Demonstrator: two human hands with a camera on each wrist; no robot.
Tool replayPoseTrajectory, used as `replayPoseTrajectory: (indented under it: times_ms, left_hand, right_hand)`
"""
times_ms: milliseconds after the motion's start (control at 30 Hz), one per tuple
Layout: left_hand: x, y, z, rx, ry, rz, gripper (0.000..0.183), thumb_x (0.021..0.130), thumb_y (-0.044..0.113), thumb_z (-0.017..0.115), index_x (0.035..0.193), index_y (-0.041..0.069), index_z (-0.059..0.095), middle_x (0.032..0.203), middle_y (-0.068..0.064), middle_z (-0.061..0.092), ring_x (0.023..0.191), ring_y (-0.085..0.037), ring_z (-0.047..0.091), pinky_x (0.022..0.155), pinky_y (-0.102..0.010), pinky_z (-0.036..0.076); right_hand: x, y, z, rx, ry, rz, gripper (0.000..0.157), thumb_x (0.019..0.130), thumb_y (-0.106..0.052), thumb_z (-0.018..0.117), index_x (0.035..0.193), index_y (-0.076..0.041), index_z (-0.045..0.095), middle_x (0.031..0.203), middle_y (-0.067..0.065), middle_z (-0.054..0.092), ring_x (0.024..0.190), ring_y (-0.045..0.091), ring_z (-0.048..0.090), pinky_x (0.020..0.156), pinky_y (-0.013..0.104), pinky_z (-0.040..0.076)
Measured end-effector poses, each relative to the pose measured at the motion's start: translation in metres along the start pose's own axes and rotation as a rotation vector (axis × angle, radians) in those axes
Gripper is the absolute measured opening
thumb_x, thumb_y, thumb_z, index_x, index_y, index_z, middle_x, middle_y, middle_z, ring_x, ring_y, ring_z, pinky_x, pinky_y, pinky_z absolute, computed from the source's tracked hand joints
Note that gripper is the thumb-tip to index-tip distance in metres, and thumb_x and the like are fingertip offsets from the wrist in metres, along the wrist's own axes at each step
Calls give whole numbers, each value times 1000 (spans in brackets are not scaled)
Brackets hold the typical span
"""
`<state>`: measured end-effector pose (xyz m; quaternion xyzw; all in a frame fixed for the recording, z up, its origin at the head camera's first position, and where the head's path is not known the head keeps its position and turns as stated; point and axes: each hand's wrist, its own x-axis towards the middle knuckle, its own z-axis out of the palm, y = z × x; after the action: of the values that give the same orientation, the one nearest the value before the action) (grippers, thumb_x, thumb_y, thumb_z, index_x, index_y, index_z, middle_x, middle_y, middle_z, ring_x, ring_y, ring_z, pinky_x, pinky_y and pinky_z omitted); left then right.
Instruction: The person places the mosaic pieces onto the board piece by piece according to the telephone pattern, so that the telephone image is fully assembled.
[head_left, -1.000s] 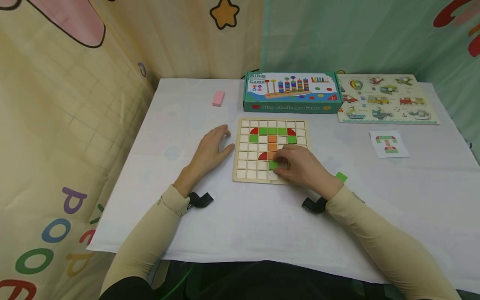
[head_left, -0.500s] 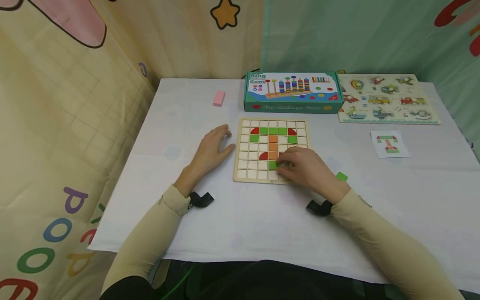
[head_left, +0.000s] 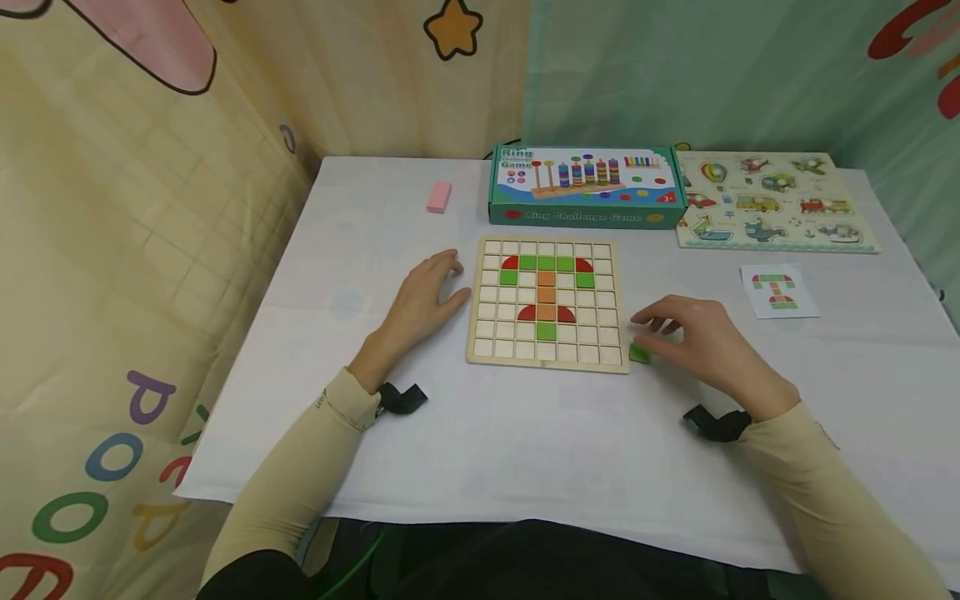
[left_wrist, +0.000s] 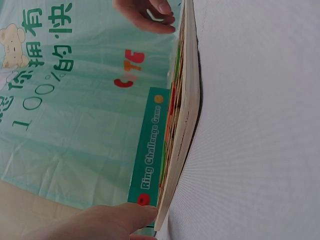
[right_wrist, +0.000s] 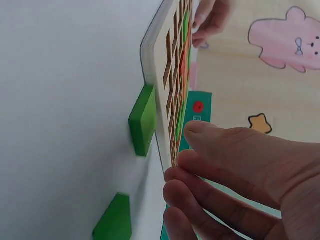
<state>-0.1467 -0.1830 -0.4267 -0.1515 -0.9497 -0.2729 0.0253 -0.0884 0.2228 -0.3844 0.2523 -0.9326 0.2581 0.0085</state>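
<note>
A wooden grid board [head_left: 607, 358] lies on the table, bearing green and orange squares and red quarter-round tiles. At its left edge my left hand [head_left: 420, 300] rests with relaxed fingers; in the left wrist view the thumb [left_wrist: 132, 216] reaches the board's side. My right hand [head_left: 697, 342] is just right of the board, its loosely bent fingers holding nothing. Under its thumb in the head view lies a green square tile [head_left: 639, 353]. The right wrist view shows that green tile [right_wrist: 143, 122] against the board's side and a second green tile [right_wrist: 114, 220] farther off on the cloth.
A small card [head_left: 780, 292] printed with a coloured pattern lies at the right. Behind the board stand a Ring Challenge Game box [head_left: 585, 218] and a picture puzzle board [head_left: 780, 225]. A pink block [head_left: 438, 197] lies at the back left.
My right hand has moved right, off the board to the green tile beside it. A red quarter-round tile now shows right of the lowest orange square. My left hand has stayed put.
</note>
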Motion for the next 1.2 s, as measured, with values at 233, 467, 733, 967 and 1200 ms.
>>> replayPoseTrajectory:
  times_ms: [233, 467, 733, 967, 1200]
  left_hand:
    - [-1, 1, -1, -11, 3, 3, 34, 102, 26, 70, 126, 3, 64, 161, -17, 49, 152, -33, 43, 126, -50, 34]
    - [-1, 2, 0, -13, -9, 0, 33, 102, 26, 69, 126, 3, 64, 161, -17, 49, 153, -33, 43, 127, -50, 34]
    - [-1, 4, -1, -13, -11, -2, 33, 102, 26, 69, 126, 4, 64, 161, -16, 49, 152, -32, 43, 126, -50, 34]
    - [-2, 4, -3, -7, -9, -11, 33, 102, 26, 70, 125, 3, 65, 162, -16, 48, 153, -32, 43, 127, -50, 34]
    - [-2, 3, -3, -11, -2, -11, 33, 102, 25, 70, 126, 3, 64, 161, -16, 49, 153, -33, 43, 127, -50, 34]
  right_hand:
    - [-25, 21, -11, -22, 55, 78, 31, 81, -12, 92, 110, -11, 81, 103, 1, 78, 89, 20, 70, 78, 28, 56]
    - [-39, 27, -9, -34, 47, 140, 30, 78, -17, 94, 104, -11, 81, 96, 1, 77, 87, 21, 69, 76, 19, 52]
    - [-41, 28, -9, -47, 15, 98, 30, 78, -6, 92, 105, -10, 80, 99, -1, 77, 87, 17, 68, 76, 23, 56]
    - [-24, 22, -8, -44, 33, -6, 35, 76, -2, 92, 108, -9, 79, 99, -1, 77, 87, 16, 69, 76, 33, 61]
    - [11, 0, 3, 6, -10, -75, 33, 81, -3, 89, 112, -7, 77, 103, 2, 75, 91, 18, 69, 79, 44, 60]
